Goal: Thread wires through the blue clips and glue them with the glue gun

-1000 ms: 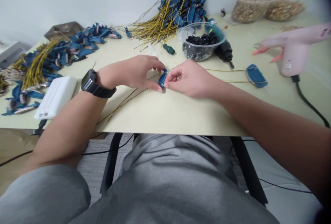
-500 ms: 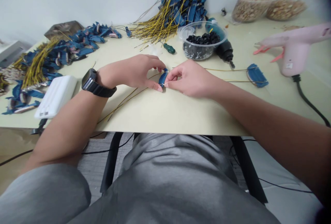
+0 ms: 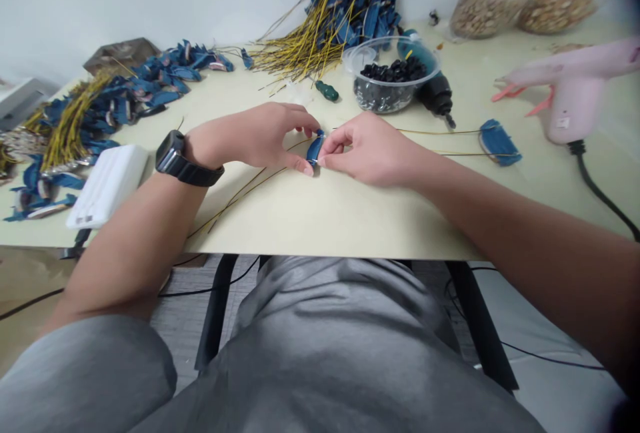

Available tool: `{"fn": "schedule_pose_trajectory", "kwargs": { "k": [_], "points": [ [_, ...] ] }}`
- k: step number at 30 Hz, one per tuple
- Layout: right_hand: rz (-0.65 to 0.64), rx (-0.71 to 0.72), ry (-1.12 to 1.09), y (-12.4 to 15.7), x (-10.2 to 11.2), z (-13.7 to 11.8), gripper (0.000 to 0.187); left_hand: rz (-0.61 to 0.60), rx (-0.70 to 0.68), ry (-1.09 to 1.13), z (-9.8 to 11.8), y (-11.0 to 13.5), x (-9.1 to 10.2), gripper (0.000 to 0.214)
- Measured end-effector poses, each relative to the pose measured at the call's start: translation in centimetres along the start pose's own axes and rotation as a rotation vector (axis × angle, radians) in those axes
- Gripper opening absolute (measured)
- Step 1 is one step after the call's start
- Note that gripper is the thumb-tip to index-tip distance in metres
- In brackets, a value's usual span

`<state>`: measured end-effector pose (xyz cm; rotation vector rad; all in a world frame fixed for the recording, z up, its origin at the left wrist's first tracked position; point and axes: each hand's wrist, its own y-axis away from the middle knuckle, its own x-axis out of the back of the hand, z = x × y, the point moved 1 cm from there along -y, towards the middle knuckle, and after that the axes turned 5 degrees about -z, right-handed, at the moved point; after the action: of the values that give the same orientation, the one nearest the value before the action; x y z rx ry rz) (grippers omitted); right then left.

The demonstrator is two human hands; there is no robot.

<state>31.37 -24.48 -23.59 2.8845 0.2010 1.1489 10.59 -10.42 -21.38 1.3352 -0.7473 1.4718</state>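
We see the left hand (image 3: 260,136) and the right hand (image 3: 373,149) meeting low over the tabletop (image 3: 350,213), just in front of the clear bowl (image 3: 383,103) of black pieces. The fingers of both are closed in a pinch on one small blue leaf piece (image 3: 314,149) held between them; a thin yellow wire (image 3: 240,194) seems to run from it, leftward and away from the bowl; the pink glue gun (image 3: 570,96) lies well to the bowl's right.
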Motion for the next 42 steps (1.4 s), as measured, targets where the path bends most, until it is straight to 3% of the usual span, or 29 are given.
{"fn": "schedule_pose_trajectory", "kwargs": {
  "k": [33,42],
  "points": [
    [-0.025,-0.014,0.009,0.4,0.7,-0.4,0.013,0.022,-0.020,0.015,-0.4,-0.1,0.0,0.101],
    [0.228,-0.033,0.197,0.0,2.6,0.1,0.014,-0.009,-0.004,0.020,0.2,0.0,0.3,0.099]
  ]
}}
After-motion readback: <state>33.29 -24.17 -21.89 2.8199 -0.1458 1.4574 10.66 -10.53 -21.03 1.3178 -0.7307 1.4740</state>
